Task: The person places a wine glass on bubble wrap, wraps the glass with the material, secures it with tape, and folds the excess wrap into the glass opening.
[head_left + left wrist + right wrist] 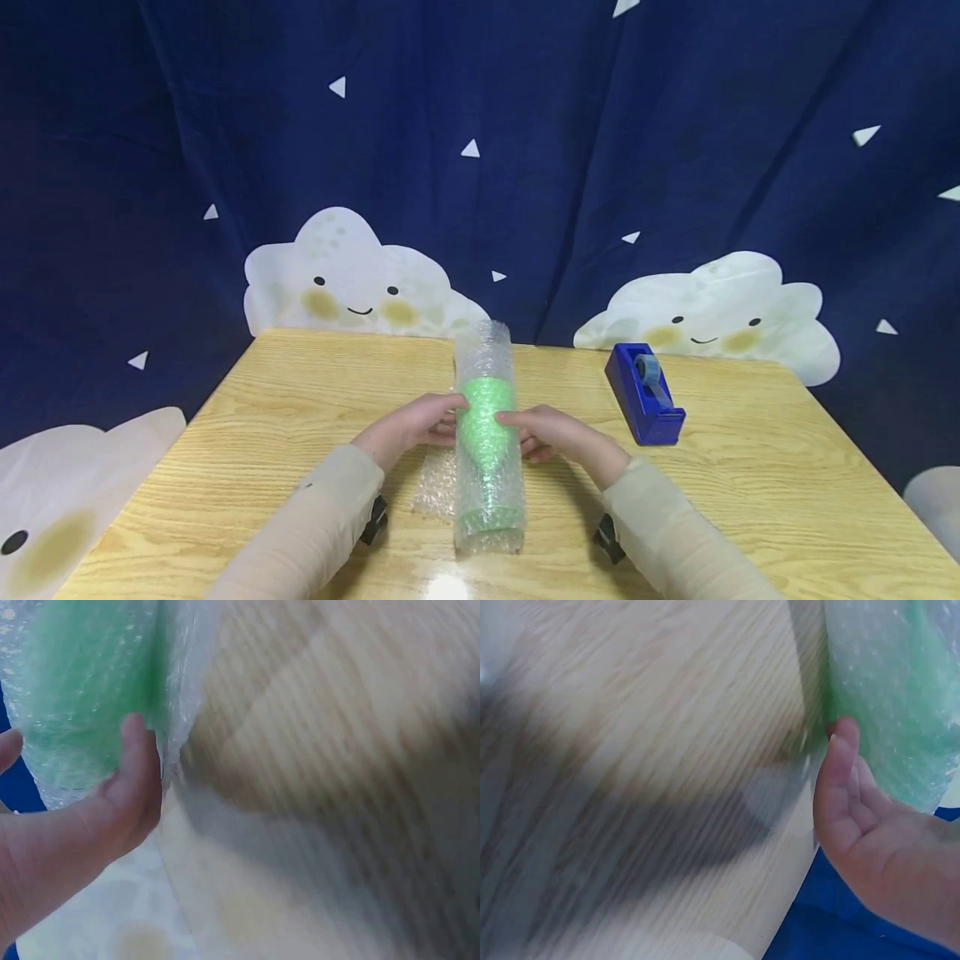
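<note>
A roll of clear bubble wrap (484, 350) lies lengthwise on the wooden table, wound around a green goblet-shaped thing (487, 417). The green shape tapers toward the near end, where a green ring shows; the wrap blurs its exact kind. From the left side my left hand (420, 421) holds the roll, thumb on top and fingers against its side. Opposite it, my right hand (555, 433) grips the right side, its thumb over the top. Both wrist views show the bent fingers (840, 772) close against the wrap. A loose flap of wrap (435, 483) spreads out under the left hand.
A blue tape dispenser (645, 396) with a roll of clear tape stands on the right of the table (750, 467). Behind the table's far edge hangs a dark blue curtain (450, 167) with cloud and triangle prints.
</note>
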Available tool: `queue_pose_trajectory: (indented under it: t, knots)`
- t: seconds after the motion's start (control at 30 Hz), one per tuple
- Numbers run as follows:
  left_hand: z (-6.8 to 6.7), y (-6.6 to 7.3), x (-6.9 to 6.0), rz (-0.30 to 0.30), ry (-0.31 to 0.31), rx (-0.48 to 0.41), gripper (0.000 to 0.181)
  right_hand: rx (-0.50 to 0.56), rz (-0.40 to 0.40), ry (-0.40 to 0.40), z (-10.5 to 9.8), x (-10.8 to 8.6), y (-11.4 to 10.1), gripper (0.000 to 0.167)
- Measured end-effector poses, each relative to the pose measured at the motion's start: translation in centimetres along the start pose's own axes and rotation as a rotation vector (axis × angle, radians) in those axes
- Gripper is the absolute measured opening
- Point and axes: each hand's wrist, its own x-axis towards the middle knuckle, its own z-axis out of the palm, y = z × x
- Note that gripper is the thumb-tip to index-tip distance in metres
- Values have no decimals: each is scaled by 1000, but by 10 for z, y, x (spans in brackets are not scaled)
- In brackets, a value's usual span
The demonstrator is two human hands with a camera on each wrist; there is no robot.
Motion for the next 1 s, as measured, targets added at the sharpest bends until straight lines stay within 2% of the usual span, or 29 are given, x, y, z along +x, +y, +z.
queue_pose_trajectory:
  t: [0.13,0.23,0.33,0.5,0.6,0.73,0.87,1.0]
  knots:
    - [1,3,-3,-2,16,94,58,-41,3,26,4,-1,-5,55]
    - [3,4,-4,-6,29,131,65,-39,-4,33,5,-2,-6,58]
    - [6,5,-4,-5,56,151,64,-31,-33,7,3,-2,-5,58]
    - [3,3,-1,-10,67,107,56,37,-70,-60,-3,-1,2,53]
    - [-1,-1,1,-8,41,52,54,73,-72,-75,-4,1,5,53]
    - [-6,-2,0,1,-17,-14,52,85,-53,-55,-1,2,6,55]
    - [-6,1,-2,7,-54,-15,44,75,-44,-32,1,2,3,54]
    - [-3,2,-2,10,-34,30,49,63,-34,-17,2,1,1,54]
